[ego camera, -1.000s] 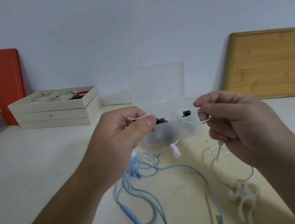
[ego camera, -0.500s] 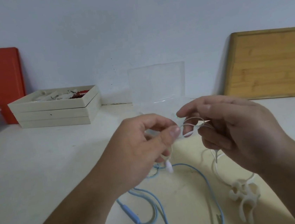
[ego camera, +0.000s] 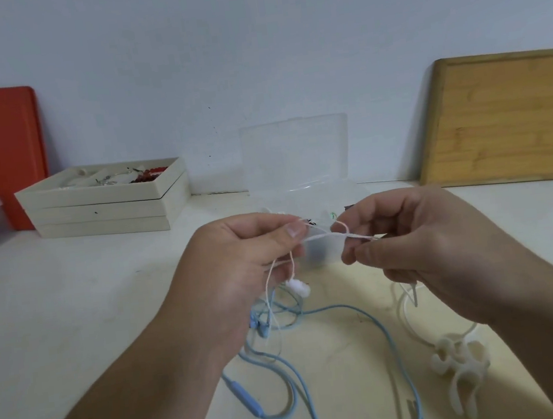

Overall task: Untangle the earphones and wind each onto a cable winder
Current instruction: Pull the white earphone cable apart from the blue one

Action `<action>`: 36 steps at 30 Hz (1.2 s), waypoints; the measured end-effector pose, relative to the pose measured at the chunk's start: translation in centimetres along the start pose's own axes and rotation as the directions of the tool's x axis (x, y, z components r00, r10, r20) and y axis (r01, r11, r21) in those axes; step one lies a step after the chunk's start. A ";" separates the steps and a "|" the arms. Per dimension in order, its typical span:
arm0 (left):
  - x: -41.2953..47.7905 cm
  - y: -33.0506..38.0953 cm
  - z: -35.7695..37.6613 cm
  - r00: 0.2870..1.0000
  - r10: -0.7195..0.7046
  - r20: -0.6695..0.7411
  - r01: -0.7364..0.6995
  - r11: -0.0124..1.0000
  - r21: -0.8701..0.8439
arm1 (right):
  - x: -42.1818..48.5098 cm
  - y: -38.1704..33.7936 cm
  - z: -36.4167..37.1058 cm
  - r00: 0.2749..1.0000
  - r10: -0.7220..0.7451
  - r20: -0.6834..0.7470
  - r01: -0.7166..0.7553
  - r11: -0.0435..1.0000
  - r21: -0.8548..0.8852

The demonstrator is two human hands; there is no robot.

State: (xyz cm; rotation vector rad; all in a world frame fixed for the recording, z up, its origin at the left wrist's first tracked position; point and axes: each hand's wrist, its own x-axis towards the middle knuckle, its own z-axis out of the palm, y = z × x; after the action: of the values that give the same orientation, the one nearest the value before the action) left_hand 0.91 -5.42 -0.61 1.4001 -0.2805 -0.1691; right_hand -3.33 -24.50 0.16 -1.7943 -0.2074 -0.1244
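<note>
White earphone cord (ego camera: 326, 236) stretched level above the clear box (ego camera: 297, 158), pinched by left hand (ego camera: 244, 268) and right hand (ego camera: 420, 244), earbud (ego camera: 298, 287) dangling below the left

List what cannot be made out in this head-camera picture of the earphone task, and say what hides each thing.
1. White cable: where it runs inside the left hand and right hand, hidden by fingers.
2. Blue earphones: the far end, cut off by the bottom edge.
3. Clear box: its contents, blocked by both hands.
4. Tray: its small items, too small to name.
</note>
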 end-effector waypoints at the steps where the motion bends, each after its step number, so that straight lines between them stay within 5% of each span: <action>1: 0.1 0.1 -0.1 1.000 -0.019 -0.024 0.018 0.999 -0.042 | 0.1 0.1 -0.1 1.000 0.010 -0.020 -0.011 0.999 -0.030; 5: 0.2 0.3 -0.5 0.994 -0.057 -0.092 0.051 0.996 -0.073 | 0.0 0.2 -0.4 0.999 0.023 -0.039 -0.024 0.999 -0.036; 14: -0.1 0.1 0.2 1.000 -0.029 0.001 0.029 0.997 0.073 | -0.4 -0.5 0.6 0.998 0.018 -0.066 -0.029 0.986 -0.165; 19: 0.2 0.3 0.6 0.995 -0.085 -0.050 0.084 0.996 -0.031 | -0.2 -0.1 0.3 0.992 0.078 -0.097 -0.096 0.976 -0.196; 25: 0.3 0.7 0.1 0.983 -0.186 -0.004 0.172 0.920 -0.352 | 0.0 0.2 0.0 0.994 0.084 -0.072 -0.093 0.988 -0.126; 33: -0.5 1.3 -0.5 0.984 0.042 0.175 -0.003 0.977 -0.214 | 0.3 0.5 -0.2 0.974 0.088 -0.207 -0.108 0.991 -0.085; 36: -0.3 1.7 -0.9 0.981 0.073 0.178 -0.019 0.957 -0.288 | 0.5 0.7 -0.7 0.939 0.069 -0.337 -0.100 0.992 -0.076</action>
State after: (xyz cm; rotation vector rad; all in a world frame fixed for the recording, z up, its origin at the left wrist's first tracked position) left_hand 0.82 -4.20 0.95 1.0910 -0.4276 -0.2924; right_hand -2.65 -25.30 -0.20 -1.8396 0.1210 -0.3793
